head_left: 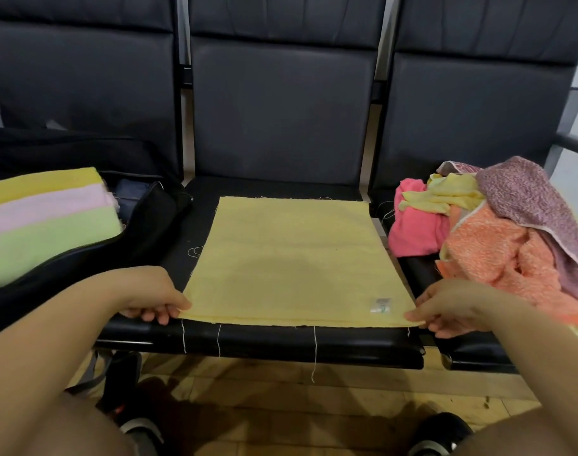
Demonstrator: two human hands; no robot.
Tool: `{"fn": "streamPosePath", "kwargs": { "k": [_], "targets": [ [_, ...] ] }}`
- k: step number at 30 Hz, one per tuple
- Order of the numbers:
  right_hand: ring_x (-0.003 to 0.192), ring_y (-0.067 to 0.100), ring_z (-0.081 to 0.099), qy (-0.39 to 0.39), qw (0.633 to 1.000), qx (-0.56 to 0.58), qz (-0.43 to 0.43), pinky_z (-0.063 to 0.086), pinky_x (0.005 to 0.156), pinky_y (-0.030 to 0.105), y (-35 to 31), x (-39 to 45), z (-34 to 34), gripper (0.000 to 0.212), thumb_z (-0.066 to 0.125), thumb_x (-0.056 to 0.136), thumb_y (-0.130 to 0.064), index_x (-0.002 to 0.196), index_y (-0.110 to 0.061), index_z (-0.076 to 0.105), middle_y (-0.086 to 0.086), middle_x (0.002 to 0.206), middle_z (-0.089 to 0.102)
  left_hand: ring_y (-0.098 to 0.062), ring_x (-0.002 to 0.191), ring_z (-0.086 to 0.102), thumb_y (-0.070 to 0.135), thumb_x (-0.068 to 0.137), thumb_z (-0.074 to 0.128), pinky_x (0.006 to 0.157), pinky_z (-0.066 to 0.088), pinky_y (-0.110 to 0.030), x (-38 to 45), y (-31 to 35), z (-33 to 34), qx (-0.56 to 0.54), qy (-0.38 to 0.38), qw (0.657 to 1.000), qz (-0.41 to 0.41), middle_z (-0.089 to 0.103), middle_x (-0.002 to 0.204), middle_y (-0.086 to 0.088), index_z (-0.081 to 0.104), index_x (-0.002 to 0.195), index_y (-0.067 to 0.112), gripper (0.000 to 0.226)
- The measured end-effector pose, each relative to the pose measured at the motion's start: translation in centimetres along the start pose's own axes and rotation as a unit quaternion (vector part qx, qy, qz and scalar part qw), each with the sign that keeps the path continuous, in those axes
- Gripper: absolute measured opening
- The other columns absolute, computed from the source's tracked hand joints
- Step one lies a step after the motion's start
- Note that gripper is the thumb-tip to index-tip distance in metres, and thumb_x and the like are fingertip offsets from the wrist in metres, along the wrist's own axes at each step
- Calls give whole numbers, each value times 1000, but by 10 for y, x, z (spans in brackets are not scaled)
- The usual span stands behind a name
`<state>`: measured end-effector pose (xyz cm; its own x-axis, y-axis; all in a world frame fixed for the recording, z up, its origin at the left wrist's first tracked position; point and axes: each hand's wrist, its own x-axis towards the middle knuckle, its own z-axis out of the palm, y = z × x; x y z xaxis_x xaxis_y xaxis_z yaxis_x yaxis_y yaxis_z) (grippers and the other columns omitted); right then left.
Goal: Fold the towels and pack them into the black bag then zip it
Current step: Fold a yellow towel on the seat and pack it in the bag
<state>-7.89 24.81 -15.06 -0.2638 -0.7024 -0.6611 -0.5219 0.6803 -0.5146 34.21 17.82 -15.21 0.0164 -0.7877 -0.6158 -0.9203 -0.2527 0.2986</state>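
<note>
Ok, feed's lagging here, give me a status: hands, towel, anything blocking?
Left hand and right hand each pinch a near corner of the yellow towel, flat on the middle seat. Bag open, left. Unfolded pile right. Nothing blocking.

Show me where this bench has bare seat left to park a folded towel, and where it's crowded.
Bare strips flank the yellow towel on the middle seat, with another behind it. The black bag with stacked towels fills the left seat. The unfolded pile crowds the right seat. Left hand and right hand pinch the near corners.
</note>
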Motion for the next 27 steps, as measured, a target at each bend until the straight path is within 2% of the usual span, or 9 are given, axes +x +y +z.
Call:
{"fn": "streamPosePath", "kwargs": {
  "k": [3, 6, 8, 10, 14, 18, 22, 25, 27],
  "targets": [
    [50, 11, 49, 6, 1000, -14, 10, 49, 46, 21, 1, 2, 3, 27, 76, 81, -15, 99, 0, 63, 6, 68, 57, -11, 45, 45, 42, 84, 68, 40, 31, -19, 0, -1, 1, 42, 40, 998, 19, 59, 59, 2, 66, 86, 8, 34],
    [60, 13, 49, 11, 1000, -8, -4, 49, 50, 23, 2, 2, 5, 17, 73, 82, -15, 89, -4, 62, 5, 72, 54, -11, 42, 41, 44, 83, 67, 41, 30, -20, -1, 0, 3, 61, 37, 997, 27, 52, 49, 4, 63, 73, 10, 36],
    [69, 15, 54, 21, 999, 8, -26, 50, 53, 24, 2, 1, 6, 14, 71, 83, -11, 92, -6, 62, 7, 81, 59, -11, 42, 42, 39, 85, 66, 42, 30, -19, -1, 2, 5, 49, 35, 998, 28, 52, 48, 4, 61, 71, 10, 33],
    [75, 17, 62, 28, 997, 54, -47, 53, 56, 26, 0, 0, 8, 12, 68, 85, -7, 93, -5, 60, 9, 87, 66, -11, 40, 45, 31, 87, 64, 40, 30, -19, -3, 2, 8, -4, 35, 999, 26, 58, 52, 2, 61, 78, 7, 26],
    [74, 20, 69, 10, 973, 208, -99, 56, 54, 25, -2, -2, 10, 10, 66, 85, -3, 86, -5, 56, 11, 77, 73, -12, 42, 58, 16, 91, 57, 36, 32, -17, -7, 4, 13, -178, 19, 984, 14, 72, 69, -7, 57, 101, 3, 16],
    [72, 20, 66, -8, 957, 266, -113, 57, 53, 24, -5, -9, 9, 13, 65, 87, -5, 98, -5, 59, 9, 72, 72, -17, 50, 66, -2, 88, 55, 40, 48, -21, -6, 2, 18, -357, 41, 933, 30, 63, 88, -17, 53, 119, 0, 31],
    [65, 16, 63, -23, 950, 275, -149, 57, 57, 28, -15, -27, -2, 18, 64, 87, -10, 105, -12, 61, 5, 69, 69, -17, 50, 61, -7, 88, 54, 42, 52, -24, -23, 1, 2, -478, 44, 873, 88, 63, 84, -16, 39, 140, 25, 63],
    [61, 13, 59, -14, 930, 301, -213, 57, 62, 29, -28, -54, -16, 17, 64, 83, -14, 100, -14, 63, 3, 67, 64, -9, 48, 60, -1, 93, 49, 44, 52, -19, -53, 9, -25, -527, 58, 830, 172, 65, 74, -5, 57, 124, 23, 40],
    [55, 10, 61, -22, 900, 345, -266, 56, 55, 24, -40, -78, -31, 25, 75, 70, -20, 93, -11, 68, 2, 67, 64, -3, 45, 56, 2, 94, 46, 43, 49, -14, -73, 16, -47, -569, 83, 785, 232, 65, 66, 2, 64, 111, 20, 31]
  ]
}}
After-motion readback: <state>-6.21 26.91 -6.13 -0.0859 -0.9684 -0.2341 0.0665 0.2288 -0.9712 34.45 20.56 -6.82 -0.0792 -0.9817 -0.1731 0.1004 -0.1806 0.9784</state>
